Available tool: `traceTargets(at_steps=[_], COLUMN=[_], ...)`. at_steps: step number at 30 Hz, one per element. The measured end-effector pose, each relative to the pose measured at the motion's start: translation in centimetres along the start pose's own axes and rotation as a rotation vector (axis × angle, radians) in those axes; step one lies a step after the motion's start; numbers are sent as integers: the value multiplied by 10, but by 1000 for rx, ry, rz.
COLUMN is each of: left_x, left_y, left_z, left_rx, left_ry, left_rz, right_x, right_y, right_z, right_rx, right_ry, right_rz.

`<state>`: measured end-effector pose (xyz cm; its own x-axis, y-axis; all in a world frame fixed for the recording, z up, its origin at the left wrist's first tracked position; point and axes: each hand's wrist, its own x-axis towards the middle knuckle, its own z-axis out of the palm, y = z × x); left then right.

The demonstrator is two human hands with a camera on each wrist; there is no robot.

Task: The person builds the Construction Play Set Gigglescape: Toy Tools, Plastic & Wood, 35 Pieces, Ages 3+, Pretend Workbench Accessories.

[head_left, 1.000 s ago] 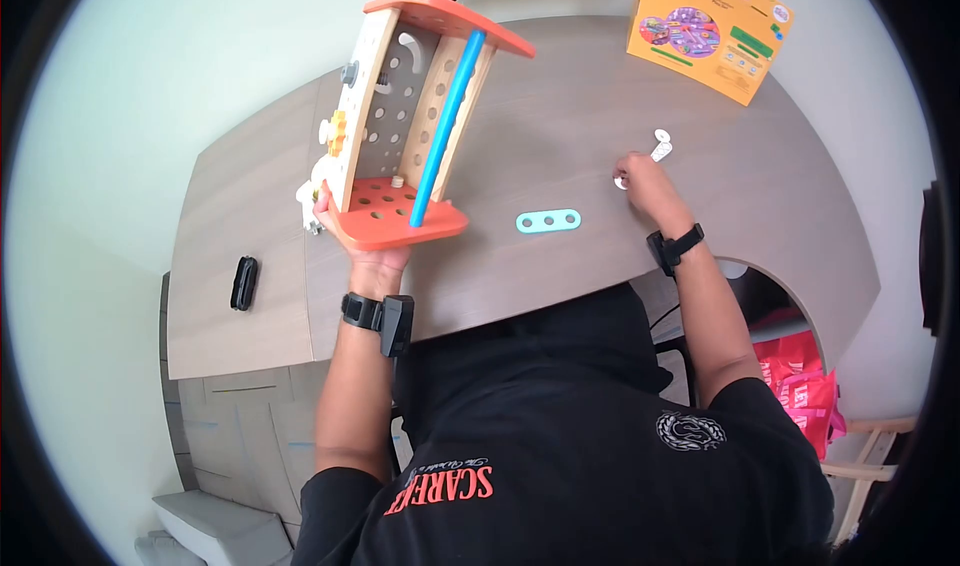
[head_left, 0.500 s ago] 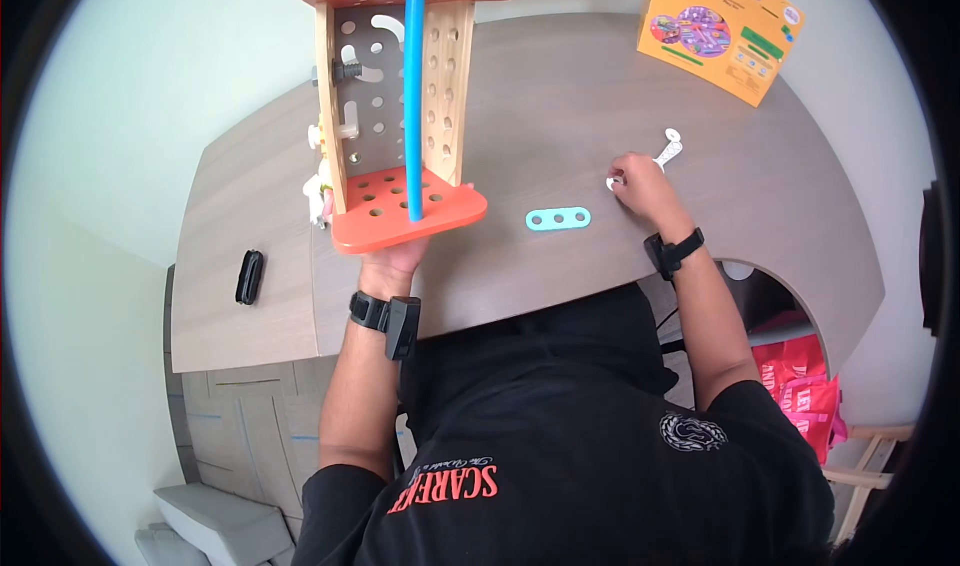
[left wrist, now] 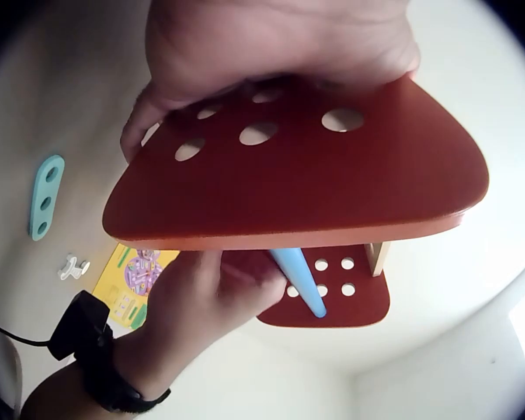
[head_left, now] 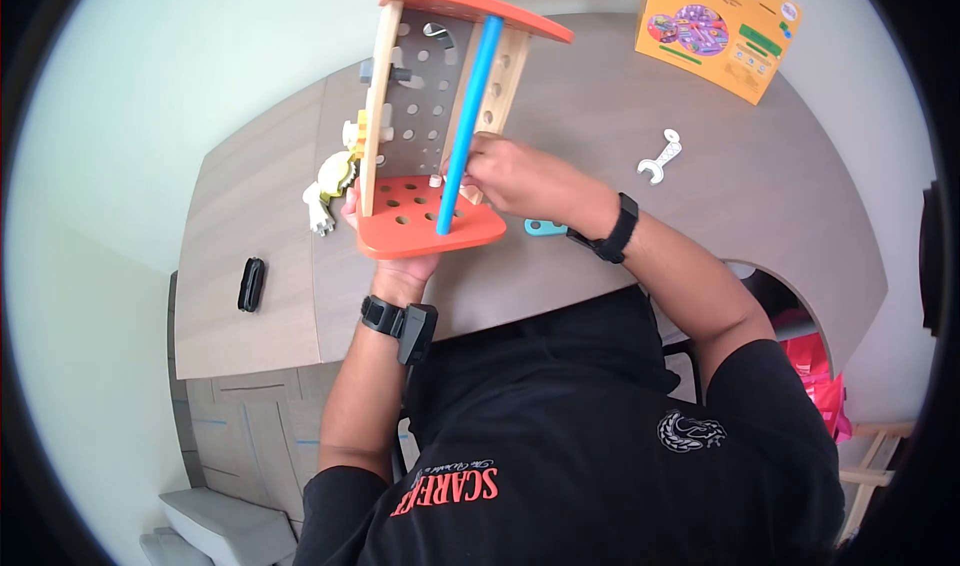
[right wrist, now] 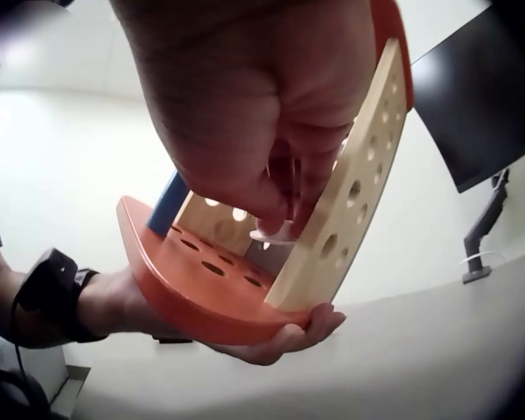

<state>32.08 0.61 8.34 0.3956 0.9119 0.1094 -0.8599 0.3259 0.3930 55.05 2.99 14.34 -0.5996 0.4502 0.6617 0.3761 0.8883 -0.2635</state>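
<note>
My left hand (head_left: 407,268) holds up a wooden toy tool box (head_left: 380,116) from beneath, its palm under the orange end panel (left wrist: 297,197). In the right wrist view its fingers curl at that panel's edge. My right hand (head_left: 520,178) reaches past the blue rod (head_left: 470,126) into the box. Thumb and fingers pinch a small white plastic piece (right wrist: 275,234) close to the grey perforated panel (head_left: 420,116); the fingers hide most of the piece. A grey bolt (head_left: 385,73) and a yellow gear (head_left: 360,134) sit on the box's outer left side.
A white toy wrench (head_left: 662,156) lies to the right on the table (head_left: 590,96). The teal three-hole strip (head_left: 543,228) is partly behind my right wrist. At the left lies a black case (head_left: 252,284); an orange-yellow box (head_left: 715,31) stands at the back right.
My right hand has left the spot beside the wrench and come left into the tool box with the small white piece. The left hand has turned the box and shifted it right.
</note>
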Motion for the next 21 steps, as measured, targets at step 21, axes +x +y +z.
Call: traceTargets(at_steps=[21], left_x=[-3], left_y=[-11], left_z=[30], left_rx=[156], left_ry=[165], left_rz=[138], right_x=[38], right_y=[16], right_z=[38], right_rx=[44], right_ry=[-220], right_rz=[365])
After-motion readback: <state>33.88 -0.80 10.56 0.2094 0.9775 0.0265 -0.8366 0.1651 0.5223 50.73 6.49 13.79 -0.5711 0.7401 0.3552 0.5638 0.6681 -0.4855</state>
